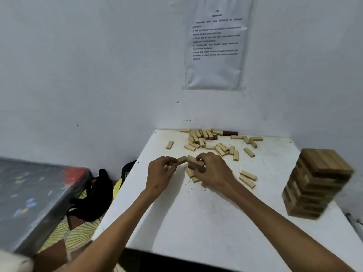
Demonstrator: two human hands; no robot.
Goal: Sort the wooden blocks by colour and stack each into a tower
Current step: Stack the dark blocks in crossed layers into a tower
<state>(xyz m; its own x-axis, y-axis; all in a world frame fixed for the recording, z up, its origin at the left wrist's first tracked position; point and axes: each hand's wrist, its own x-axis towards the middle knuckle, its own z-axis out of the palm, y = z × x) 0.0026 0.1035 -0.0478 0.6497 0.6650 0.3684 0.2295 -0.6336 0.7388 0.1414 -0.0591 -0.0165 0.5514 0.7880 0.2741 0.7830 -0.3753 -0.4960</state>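
One tower (316, 183), left hand (160, 173), right hand (213, 171), blocks (195, 161)

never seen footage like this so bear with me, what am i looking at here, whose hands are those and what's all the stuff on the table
There is no machine here. It is one picture from a camera worn on a person's head, looking forward and down at their own two bare hands. They work over a white table pushed against a wall. Many loose pale blocks lie scattered along its far side, with a dark block among them. A tower of brown blocks stands on the right. The left hand pinches one pale block. The right hand grips a bundle of blocks, at least one of them brown. A printed sheet hangs on the wall, but its text is too small to read.
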